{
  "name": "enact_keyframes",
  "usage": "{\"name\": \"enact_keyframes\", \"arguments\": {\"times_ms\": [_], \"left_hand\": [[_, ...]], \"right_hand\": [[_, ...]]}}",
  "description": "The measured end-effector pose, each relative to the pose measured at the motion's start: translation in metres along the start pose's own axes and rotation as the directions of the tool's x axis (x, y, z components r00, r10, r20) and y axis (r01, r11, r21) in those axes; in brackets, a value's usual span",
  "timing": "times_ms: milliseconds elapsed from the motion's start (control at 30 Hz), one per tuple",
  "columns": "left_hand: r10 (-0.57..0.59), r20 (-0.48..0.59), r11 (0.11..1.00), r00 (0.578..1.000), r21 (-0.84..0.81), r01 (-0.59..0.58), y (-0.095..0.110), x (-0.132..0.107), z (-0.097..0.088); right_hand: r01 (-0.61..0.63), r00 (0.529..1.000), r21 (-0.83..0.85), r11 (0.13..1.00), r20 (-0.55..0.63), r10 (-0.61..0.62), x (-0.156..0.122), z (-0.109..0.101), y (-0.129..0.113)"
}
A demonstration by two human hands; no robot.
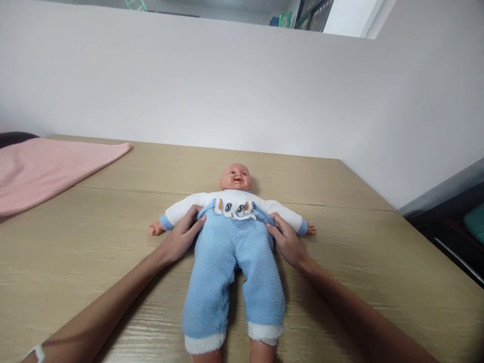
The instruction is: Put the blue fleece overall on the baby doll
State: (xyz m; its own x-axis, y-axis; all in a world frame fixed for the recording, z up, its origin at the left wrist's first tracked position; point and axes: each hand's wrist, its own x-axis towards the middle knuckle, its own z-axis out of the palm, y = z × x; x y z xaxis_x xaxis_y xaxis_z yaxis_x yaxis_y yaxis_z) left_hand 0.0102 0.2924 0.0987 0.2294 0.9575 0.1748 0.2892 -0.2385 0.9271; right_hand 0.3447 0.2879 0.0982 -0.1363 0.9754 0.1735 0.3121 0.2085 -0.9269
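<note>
A baby doll [235,177] lies on its back on the wooden table, head toward the wall and arms spread out. It wears a white top [278,207] with blue cuffs and fluffy blue overalls [215,257] with white leg hems. An animal face patch [236,207] with two eyes sits on the chest between the blue straps. At the doll's waist, my left hand [187,228] pinches the side of the overalls near one strap. My right hand [285,238] grips the opposite side the same way. The fingertips of both hands are partly hidden by the cloth.
A pink cloth [49,169] lies at the left of the table [124,217]. Behind the table stands a white wall [212,85] with an opening above. Dark objects [446,242] are beyond the table's right edge.
</note>
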Motion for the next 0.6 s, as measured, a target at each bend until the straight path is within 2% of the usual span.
{"name": "enact_keyframes", "arguments": {"times_ms": [133, 267, 367, 467, 600], "left_hand": [[0.035, 0.011, 0.984, 0.999, 0.175, -0.036, -0.008, -0.001, -0.012], [0.071, 0.201, 0.975, 0.977, 0.193, -0.111, -0.014, -0.002, -0.033], [0.065, 0.314, 0.970, 0.947, 0.204, -0.134, -0.013, -0.003, -0.042], [0.053, 0.261, 0.979, 0.964, 0.176, -0.102, -0.013, -0.004, -0.037], [-0.012, 0.152, 0.999, 0.988, 0.033, 0.007, -0.013, -0.005, -0.024]], "right_hand": [[0.048, 0.999, -0.124, 0.991, 0.024, -0.045, -0.007, -0.004, 0.001], [0.162, 0.987, -0.242, 0.957, 0.055, -0.153, -0.007, -0.010, 0.005], [0.222, 0.969, -0.239, 0.945, 0.160, -0.187, -0.004, -0.018, 0.006], [0.248, 0.950, -0.185, 0.951, 0.241, -0.200, -0.003, -0.026, 0.005], [0.193, 0.954, -0.055, 0.980, 0.245, -0.174, -0.004, -0.025, 0.006]]}}
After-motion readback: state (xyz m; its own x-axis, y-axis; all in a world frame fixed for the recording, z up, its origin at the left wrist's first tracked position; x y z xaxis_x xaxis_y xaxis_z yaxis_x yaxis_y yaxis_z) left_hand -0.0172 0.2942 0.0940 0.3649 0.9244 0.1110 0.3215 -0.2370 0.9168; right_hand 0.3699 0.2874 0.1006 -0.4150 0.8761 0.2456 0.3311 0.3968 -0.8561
